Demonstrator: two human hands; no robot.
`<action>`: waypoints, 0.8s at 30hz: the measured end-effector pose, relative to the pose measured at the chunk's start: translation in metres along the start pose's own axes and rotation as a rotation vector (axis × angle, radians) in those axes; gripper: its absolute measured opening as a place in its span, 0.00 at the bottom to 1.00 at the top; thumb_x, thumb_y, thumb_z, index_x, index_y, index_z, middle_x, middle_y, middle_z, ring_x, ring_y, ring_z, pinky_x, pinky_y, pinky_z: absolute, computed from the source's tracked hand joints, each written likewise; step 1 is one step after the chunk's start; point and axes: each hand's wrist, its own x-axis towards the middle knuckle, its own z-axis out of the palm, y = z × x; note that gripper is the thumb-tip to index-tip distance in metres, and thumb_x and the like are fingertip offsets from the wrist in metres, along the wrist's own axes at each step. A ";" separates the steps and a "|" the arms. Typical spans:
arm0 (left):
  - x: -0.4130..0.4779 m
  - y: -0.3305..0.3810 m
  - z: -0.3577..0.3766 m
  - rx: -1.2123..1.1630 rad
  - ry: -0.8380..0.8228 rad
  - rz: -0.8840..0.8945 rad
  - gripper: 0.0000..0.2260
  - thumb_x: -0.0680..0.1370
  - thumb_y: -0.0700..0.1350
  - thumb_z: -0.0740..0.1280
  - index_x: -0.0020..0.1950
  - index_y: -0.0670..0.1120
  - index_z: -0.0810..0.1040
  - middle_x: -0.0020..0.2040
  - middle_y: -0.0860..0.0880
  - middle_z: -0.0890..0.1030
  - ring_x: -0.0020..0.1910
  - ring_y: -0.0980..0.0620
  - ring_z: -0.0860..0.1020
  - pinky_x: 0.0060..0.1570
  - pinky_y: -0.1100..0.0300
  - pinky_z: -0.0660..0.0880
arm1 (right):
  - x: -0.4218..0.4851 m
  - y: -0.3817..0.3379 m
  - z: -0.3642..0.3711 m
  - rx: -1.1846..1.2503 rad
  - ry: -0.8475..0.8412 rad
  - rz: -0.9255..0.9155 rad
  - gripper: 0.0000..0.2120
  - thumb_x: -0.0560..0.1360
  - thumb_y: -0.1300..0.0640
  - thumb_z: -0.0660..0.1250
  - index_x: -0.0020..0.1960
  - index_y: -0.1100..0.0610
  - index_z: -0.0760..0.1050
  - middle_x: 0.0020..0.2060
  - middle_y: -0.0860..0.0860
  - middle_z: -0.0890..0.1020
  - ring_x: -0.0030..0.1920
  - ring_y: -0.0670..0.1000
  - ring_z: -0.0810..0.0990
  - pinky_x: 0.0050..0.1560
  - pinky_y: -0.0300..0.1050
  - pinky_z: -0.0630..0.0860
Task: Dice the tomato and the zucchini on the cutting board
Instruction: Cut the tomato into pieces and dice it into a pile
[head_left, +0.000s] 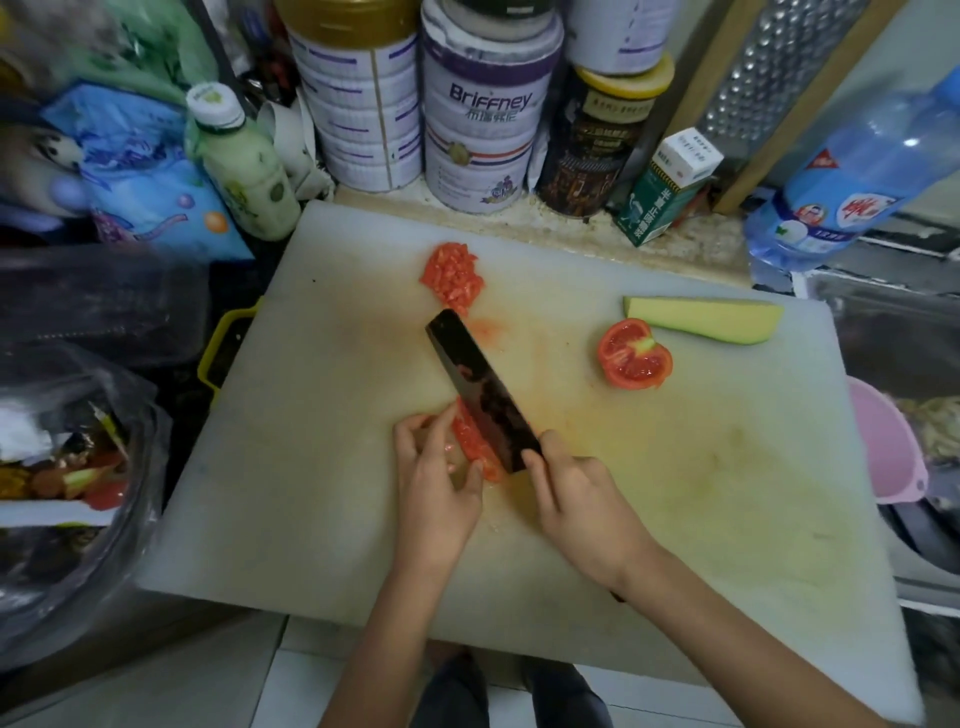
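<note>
Cutting board (675, 493): right hand (576, 499) fingers (548, 457) wrapped round dark knife (483, 395); left hand (436, 488) fingers (415, 434) curled round near tomato strips (474, 441).

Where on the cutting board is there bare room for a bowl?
Near right corner, below the tomato half, right of the right hand; also the left edge beside the left hand. Crowded around the knife and tomato pieces.

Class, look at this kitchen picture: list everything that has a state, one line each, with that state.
Diced tomato pile: finished, heaped at far side.
Chopped tomato: partly cut, held by left hand.
Tomato half: uncut, cut face up.
Zucchini: undiced, lying flat.
Knife: gripped by right hand, blade beside chopped tomato.
Cutting board: juice-stained.
Green bottle: capped.
</note>
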 end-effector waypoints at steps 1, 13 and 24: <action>0.002 -0.001 -0.001 0.001 -0.008 -0.001 0.30 0.72 0.31 0.72 0.71 0.47 0.71 0.60 0.51 0.64 0.47 0.55 0.74 0.53 0.74 0.72 | -0.001 0.001 -0.004 0.019 0.013 0.002 0.06 0.82 0.54 0.55 0.50 0.55 0.66 0.25 0.46 0.69 0.23 0.48 0.67 0.25 0.39 0.61; -0.001 0.010 -0.006 0.115 -0.064 -0.011 0.14 0.73 0.34 0.72 0.54 0.48 0.76 0.62 0.49 0.64 0.44 0.59 0.74 0.57 0.61 0.75 | -0.034 0.033 -0.036 0.178 -0.015 0.133 0.10 0.81 0.53 0.55 0.40 0.48 0.62 0.23 0.50 0.69 0.21 0.47 0.63 0.24 0.41 0.60; -0.007 0.044 0.020 0.281 0.083 -0.266 0.31 0.77 0.58 0.67 0.75 0.47 0.62 0.66 0.49 0.67 0.65 0.50 0.70 0.57 0.60 0.68 | -0.013 0.062 -0.051 0.111 -0.153 0.056 0.07 0.81 0.52 0.56 0.44 0.50 0.64 0.24 0.47 0.69 0.23 0.47 0.69 0.22 0.37 0.59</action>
